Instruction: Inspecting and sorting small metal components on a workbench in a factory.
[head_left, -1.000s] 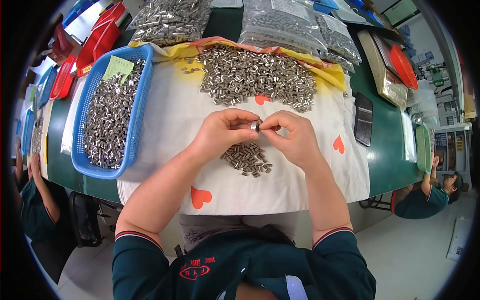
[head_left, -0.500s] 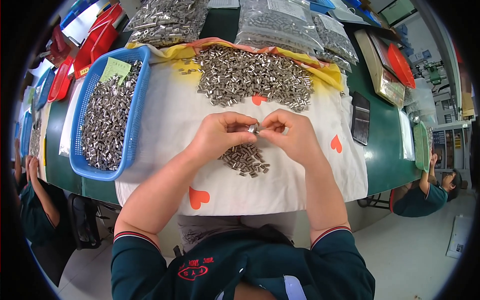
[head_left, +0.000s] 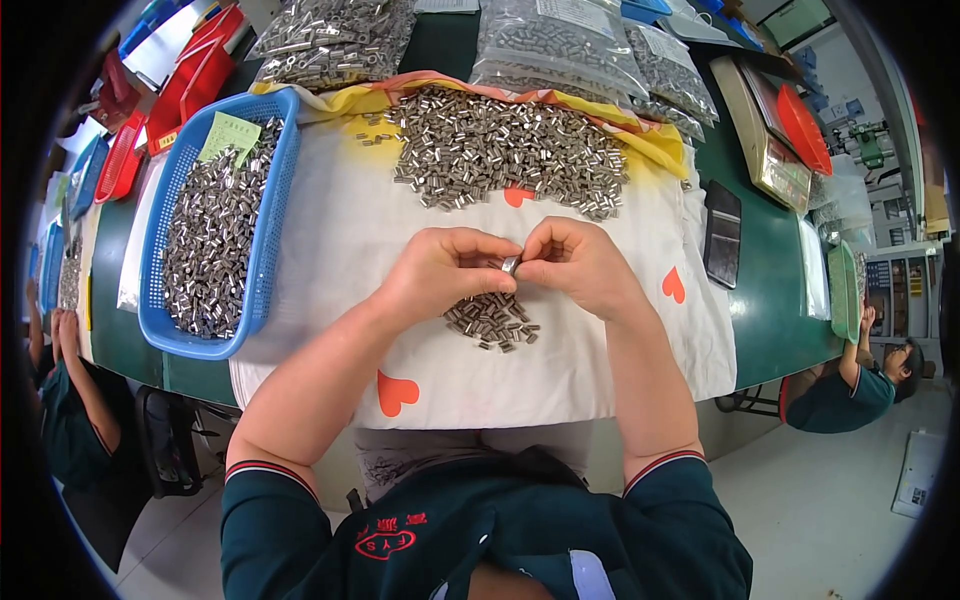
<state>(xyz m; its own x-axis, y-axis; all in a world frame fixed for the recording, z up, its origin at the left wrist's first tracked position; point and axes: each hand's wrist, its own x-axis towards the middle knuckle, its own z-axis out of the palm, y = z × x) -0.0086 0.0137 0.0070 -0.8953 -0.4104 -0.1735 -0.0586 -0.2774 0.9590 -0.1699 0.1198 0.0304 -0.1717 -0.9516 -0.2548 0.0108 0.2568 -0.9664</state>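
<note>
Between my two hands is a small shiny metal sleeve (head_left: 510,265), pinched by the fingertips from both sides. My left hand (head_left: 440,268) has thumb and forefinger closed at its left side. The thumb and forefinger of my right hand (head_left: 575,262) close on it from the right. Just below the hands lies a small pile of metal sleeves (head_left: 495,322) on the white cloth (head_left: 520,388), partly hidden by my left hand. Farther back spreads a large heap of similar sleeves (head_left: 510,150), against a yellow and orange fold of the cloth.
A blue basket (head_left: 150,290) full of metal pieces stands at left, with a green paper slip inside. Bags of metal parts (head_left: 560,60) line the back. A dark phone (head_left: 722,235) lies at right. Co-workers (head_left: 865,385) sit on both sides, near a green basket (head_left: 842,290).
My right hand has shifted slightly left, so the fingertips of both hands meet more closely around the sleeve. The sleeve has turned to a tilt.
</note>
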